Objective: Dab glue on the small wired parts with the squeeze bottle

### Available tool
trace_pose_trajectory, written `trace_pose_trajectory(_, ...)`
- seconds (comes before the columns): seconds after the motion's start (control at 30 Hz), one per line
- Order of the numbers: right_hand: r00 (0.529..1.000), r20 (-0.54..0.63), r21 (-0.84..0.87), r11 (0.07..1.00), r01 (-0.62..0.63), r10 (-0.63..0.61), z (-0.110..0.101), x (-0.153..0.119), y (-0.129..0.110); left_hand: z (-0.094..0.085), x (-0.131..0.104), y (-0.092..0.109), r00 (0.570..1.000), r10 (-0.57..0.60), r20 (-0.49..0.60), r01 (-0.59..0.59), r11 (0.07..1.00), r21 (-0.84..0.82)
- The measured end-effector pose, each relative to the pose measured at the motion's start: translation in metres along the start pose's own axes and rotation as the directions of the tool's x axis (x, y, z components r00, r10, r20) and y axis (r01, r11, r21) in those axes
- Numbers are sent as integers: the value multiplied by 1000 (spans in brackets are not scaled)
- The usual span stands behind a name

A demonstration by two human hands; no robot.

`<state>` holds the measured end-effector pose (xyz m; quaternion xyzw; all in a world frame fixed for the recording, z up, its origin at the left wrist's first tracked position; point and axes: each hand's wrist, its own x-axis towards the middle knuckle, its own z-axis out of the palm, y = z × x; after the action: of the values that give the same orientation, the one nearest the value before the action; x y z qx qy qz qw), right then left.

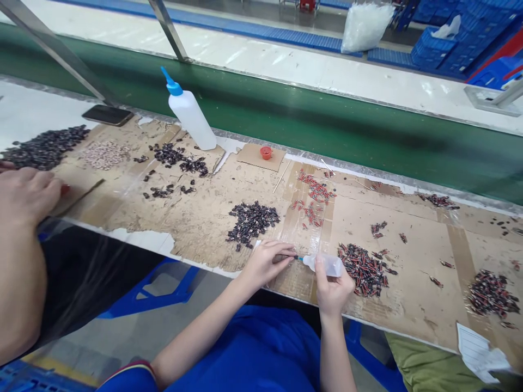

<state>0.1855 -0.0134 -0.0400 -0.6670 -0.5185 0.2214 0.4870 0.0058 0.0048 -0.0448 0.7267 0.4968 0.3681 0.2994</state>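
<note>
Cardboard (204, 218) beneath, left hand (265, 261) pinched on dark piece (280, 258), right hand (334, 289) clasped round small bottle (332, 265)

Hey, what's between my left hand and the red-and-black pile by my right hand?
In the head view, the small bottle and the right hand holding it.

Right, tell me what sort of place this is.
Most likely a factory assembly line: piles of small parts lie along a cardboard-covered bench, a green conveyor-like strip runs behind it, and blue plastic crates are stacked beyond.
</note>
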Motion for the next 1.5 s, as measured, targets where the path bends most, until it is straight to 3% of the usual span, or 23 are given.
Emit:
trace_pose_trajectory(0.17, 999, -40, 51, 998, -32, 34, 0, -1, -6, 1, 0, 0, 1000, -1, 0, 1, 1000, -9)
trace_pose_trajectory(0.4, 956, -196, 367, 920, -135, 218, -1, 6, -12, -8, 4, 7, 998, -1, 58, 4, 999, -53)
trace_pose_trajectory(0.53, 981, -147, 337, 939, -68, 124, 2, 9, -14, -27, 28, 9, 969, 62, 240, -72, 997, 36)
trace_pose_trajectory(0.63, 994, -86, 353, 935, -28, 62, 8, 11, -12, -34, 58, 6, 967, 114, 226, -159, 969, 191)
trace_pose_trajectory(0.7, 998, -53, 352, 936, -23, 44, 12, 13, -10, -30, 77, 3, 969, 136, 204, -191, 942, 275)
trace_pose_trajectory(0.8, 998, -43, 314, 949, -21, 36, 15, 14, -7, -18, 96, -3, 949, 173, 262, -258, 906, 336)
trace_pose_trajectory(0.9, 993, -118, 230, 972, 49, -22, 14, 12, -9, -8, 102, -8, 942, 178, 283, -277, 891, 360)
trace_pose_trajectory(0.97, 955, -258, 126, 975, 182, -145, 10, 8, -12, -6, 99, -9, 943, 173, 282, -272, 892, 362)
trace_pose_trajectory(1.03, 867, -400, 5, 945, 327, -298, 6, 1, -17, -8, 91, -7, 948, 168, 272, -258, 905, 340)
trace_pose_trajectory(1.1, 819, -418, -70, 912, 403, -394, 3, -7, -21, -11, 80, -1, 954, 170, 246, -237, 931, 278)
trace_pose_trajectory(1.27, 944, -126, 52, 948, 314, -305, 6, -19, -25, -14, 45, 24, 968, 172, 181, -186, 981, 63)
trace_pose_trajectory(1.4, 980, -15, 152, 969, 196, -196, 10, -18, -22, -12, 25, 28, 970, 180, 161, -179, 984, -20)
trace_pose_trajectory(1.5, 995, 36, 181, 980, 84, -91, 9, -19, -21, -12, 13, 20, 979, 156, 133, -165, 984, 66)
